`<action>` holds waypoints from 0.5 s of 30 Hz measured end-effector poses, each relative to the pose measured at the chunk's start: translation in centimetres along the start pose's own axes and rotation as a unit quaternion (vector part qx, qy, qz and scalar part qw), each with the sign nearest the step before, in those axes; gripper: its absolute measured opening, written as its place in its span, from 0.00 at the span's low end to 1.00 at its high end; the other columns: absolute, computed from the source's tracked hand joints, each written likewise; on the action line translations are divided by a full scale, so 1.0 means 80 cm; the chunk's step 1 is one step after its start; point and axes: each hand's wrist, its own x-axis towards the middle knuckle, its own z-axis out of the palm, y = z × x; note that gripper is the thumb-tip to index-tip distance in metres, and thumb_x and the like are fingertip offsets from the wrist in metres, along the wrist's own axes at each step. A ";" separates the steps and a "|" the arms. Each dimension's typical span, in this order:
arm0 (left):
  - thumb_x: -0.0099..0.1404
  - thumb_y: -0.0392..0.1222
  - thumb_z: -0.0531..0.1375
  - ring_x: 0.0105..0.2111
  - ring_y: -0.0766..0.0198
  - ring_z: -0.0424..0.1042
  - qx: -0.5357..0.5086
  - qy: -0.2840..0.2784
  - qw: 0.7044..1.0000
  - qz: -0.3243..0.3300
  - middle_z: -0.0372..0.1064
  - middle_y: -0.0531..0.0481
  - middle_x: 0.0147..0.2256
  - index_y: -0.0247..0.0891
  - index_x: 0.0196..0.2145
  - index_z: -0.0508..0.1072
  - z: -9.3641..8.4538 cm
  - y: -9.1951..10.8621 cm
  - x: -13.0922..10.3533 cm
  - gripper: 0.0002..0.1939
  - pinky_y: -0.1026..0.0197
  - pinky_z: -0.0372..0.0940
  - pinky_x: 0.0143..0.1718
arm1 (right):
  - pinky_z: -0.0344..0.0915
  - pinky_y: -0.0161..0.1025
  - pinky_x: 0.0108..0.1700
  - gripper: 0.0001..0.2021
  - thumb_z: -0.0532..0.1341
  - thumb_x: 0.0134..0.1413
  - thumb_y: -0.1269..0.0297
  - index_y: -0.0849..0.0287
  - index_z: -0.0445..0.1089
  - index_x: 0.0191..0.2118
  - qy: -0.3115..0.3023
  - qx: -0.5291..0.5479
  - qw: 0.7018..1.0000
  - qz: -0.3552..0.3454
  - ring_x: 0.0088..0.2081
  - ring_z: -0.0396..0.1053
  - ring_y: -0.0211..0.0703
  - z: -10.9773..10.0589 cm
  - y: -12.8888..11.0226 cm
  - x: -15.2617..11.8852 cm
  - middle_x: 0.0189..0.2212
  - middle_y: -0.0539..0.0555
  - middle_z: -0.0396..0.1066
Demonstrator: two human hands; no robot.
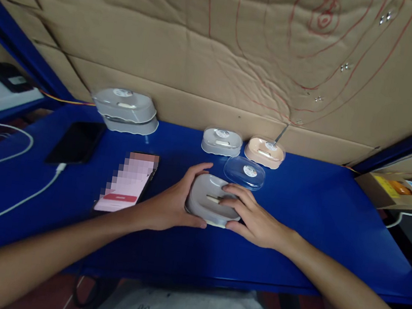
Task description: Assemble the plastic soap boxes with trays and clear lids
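Observation:
A grey oval soap box (200, 193) without a lid is at the middle of the blue table, between my two hands. My left hand (183, 200) curves round its left side, with the thumb along the near edge. My right hand (251, 212) grips the right side; its fingers reach into the dish beside a pale strip (213, 198) at the centre, and its thumb is at the near rim. Just behind lies a clear lid (240, 172) with a round white sticker. Parts of the box are hidden under my fingers.
Toward the back stand a lidded grey soap box (222, 142), a lidded pink one (265, 152) and stacked grey ones (125, 111). A lit phone (129, 182) and a dark phone (76, 142) with a white cable (28, 203) lie left. Cardboard (188, 60) walls the back.

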 end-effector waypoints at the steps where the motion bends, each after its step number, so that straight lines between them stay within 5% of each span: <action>1: 0.54 0.51 0.79 0.71 0.37 0.57 0.008 0.001 1.000 0.010 0.51 0.37 0.70 0.53 0.74 0.41 -0.001 -0.002 0.000 0.64 0.32 0.54 0.71 | 0.59 0.57 0.74 0.25 0.55 0.76 0.51 0.61 0.62 0.68 -0.008 -0.005 1.000 0.007 0.74 0.52 0.55 0.000 0.000 0.000 0.69 0.68 0.57; 8: 0.60 0.43 0.75 0.76 0.41 0.46 0.023 0.006 0.997 0.080 0.42 0.41 0.75 0.59 0.75 0.41 -0.007 0.004 -0.004 0.59 0.34 0.49 0.74 | 0.51 0.61 0.76 0.24 0.52 0.78 0.61 0.56 0.60 0.73 -0.046 -0.077 0.996 -0.021 0.80 0.35 0.56 -0.003 -0.001 -0.003 0.77 0.64 0.48; 15: 0.61 0.44 0.75 0.74 0.40 0.51 0.076 -0.045 0.995 0.051 0.41 0.41 0.77 0.58 0.75 0.42 -0.008 0.008 -0.006 0.58 0.35 0.53 0.72 | 0.49 0.62 0.76 0.24 0.52 0.78 0.60 0.56 0.62 0.73 -0.067 -0.096 0.993 -0.035 0.80 0.35 0.55 -0.004 -0.007 0.000 0.77 0.64 0.48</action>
